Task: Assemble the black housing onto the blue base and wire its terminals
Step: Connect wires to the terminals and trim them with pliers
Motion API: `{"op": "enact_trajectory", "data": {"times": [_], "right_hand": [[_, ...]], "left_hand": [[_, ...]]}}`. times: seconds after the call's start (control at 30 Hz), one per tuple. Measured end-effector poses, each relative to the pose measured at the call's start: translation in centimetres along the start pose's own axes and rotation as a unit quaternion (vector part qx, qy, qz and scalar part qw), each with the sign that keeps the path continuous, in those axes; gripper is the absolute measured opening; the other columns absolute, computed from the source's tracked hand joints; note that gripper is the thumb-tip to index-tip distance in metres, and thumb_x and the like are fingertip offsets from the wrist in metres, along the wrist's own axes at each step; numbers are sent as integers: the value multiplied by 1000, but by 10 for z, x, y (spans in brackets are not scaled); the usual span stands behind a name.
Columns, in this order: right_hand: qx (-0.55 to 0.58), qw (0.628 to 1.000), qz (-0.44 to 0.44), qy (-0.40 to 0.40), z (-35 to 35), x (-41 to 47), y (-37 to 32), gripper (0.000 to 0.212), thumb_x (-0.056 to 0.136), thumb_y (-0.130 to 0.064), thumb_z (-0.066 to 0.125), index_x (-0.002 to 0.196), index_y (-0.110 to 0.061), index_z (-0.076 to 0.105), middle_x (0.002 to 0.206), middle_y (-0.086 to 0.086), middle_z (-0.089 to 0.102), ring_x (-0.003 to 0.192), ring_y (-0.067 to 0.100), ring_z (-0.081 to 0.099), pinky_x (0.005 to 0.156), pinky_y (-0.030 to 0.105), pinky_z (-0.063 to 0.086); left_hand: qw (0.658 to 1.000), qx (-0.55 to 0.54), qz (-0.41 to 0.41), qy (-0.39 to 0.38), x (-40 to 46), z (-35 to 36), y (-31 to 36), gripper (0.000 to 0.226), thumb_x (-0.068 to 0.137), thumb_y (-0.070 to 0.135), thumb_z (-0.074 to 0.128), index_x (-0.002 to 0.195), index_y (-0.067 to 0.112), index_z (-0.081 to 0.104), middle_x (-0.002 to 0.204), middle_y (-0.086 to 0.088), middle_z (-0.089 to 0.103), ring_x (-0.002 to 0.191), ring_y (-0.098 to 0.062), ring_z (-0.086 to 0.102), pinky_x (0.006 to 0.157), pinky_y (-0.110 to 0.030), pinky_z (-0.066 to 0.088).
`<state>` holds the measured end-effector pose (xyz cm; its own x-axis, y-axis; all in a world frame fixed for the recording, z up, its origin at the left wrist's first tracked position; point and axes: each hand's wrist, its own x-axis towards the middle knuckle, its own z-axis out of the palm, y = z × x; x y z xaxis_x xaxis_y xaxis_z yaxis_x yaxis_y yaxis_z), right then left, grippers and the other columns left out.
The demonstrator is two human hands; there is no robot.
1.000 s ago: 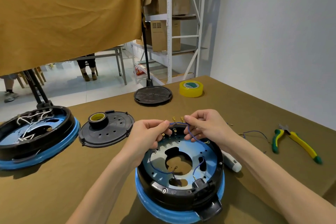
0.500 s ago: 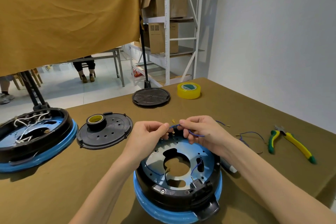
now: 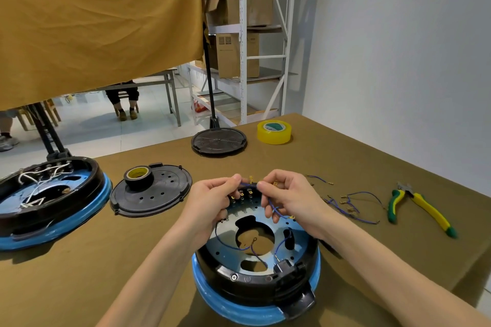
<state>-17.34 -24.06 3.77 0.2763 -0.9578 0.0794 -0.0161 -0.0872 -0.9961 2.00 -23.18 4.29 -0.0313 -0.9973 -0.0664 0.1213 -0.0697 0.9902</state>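
Both hands, left hand (image 3: 210, 200) and right hand (image 3: 289, 198), pinch one blue wire (image 3: 273, 208) above the black housing (image 3: 255, 281) seated on the blue base (image 3: 239, 309); wiring underway, next seating its connector on a terminal (image 3: 241, 196).

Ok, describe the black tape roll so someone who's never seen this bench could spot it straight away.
Start at the olive-covered table and find the flat black perforated lid lying left of the hands. The black tape roll stands on that lid's far-left part. Unlike the yellow tape roll at the table's far edge, it is black outside with a yellow core.
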Motion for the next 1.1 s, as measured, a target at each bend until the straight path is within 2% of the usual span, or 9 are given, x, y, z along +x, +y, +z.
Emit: {"op": "enact_trajectory", "data": {"times": [0.13, 0.27, 0.43, 0.5, 0.57, 0.63, 0.73, 1.0, 1.1], "right_hand": [[14, 998, 1, 62, 7, 6, 2, 14, 100, -15, 66, 97, -2, 66, 67, 9, 66, 51, 16, 60, 44, 25, 48], [55, 995, 87, 19, 8, 7, 2, 13, 101, -15, 65, 97, -3, 66, 70, 9, 65, 49, 17, 56, 46, 27, 49], [-2, 990, 141, -24, 8, 15, 2, 15, 101, -15, 64, 91, -4, 67, 68, 9, 65, 48, 16, 52, 45, 26, 48], [-58, 985, 162, -32, 12, 18, 5, 14, 101, -16, 64, 92, -5, 68, 67, 8, 66, 46, 15, 52, 44, 25, 46], [-114, 976, 178, -45, 15, 19, 8, 15, 100, -17, 65, 93, -5, 70, 65, 7, 66, 45, 14, 52, 44, 25, 46], [-150, 970, 186, -48, 18, 22, 11, 17, 99, -17, 66, 91, -4, 72, 63, 6, 64, 44, 13, 51, 44, 24, 45], [-170, 964, 200, -52, 20, 24, 14, 18, 99, -17, 67, 94, -2, 75, 61, 4, 62, 45, 11, 49, 44, 23, 43], [-292, 939, 178, -31, 23, 33, 13, 25, 97, -25, 71, 93, 0, 75, 64, 6, 68, 45, 11, 56, 46, 24, 49], [-466, 879, 100, -11, 26, 35, 3, 34, 93, -38, 75, 89, -4, 73, 74, 8, 73, 62, 19, 68, 60, 36, 58]], "left_hand": [[1000, 19, -3, 12, -2, 2, 0, 20, 98, 22, 69, 93, 9, 83, 62, 2, 57, 45, -7, 36, 41, -19, 32], [989, 141, 18, -40, -3, -11, 12, 19, 99, 27, 67, 95, 17, 83, 77, 1, 76, 66, -8, 60, 62, -19, 54], [921, 382, 52, -58, 1, -43, 25, 15, 95, 39, 70, 88, 35, 83, 83, 14, 78, 73, 4, 66, 68, -16, 49], [882, 462, 92, -18, 5, -51, 22, 7, 93, 38, 73, 94, 36, 79, 90, 15, 74, 79, 3, 64, 69, -18, 48], [844, 525, 108, -10, 9, -57, 16, 16, 92, 41, 73, 106, 37, 70, 109, 13, 64, 97, -1, 58, 82, -24, 48], [855, 508, 91, -51, 13, -61, 9, 31, 91, 42, 73, 120, 38, 62, 120, 14, 58, 110, -6, 56, 88, -23, 47], [891, 434, 74, -115, 19, -62, -1, 40, 92, 35, 75, 128, 34, 57, 121, 17, 59, 108, 4, 59, 77, -6, 47], [900, 414, 75, -114, 24, -66, -10, 39, 99, 30, 66, 137, 33, 56, 122, 13, 57, 106, -2, 62, 82, -19, 56], [903, 410, 79, -101, 22, -68, -7, 27, 103, 37, 58, 129, 34, 62, 118, 14, 62, 101, 0, 64, 81, -20, 56]]}}
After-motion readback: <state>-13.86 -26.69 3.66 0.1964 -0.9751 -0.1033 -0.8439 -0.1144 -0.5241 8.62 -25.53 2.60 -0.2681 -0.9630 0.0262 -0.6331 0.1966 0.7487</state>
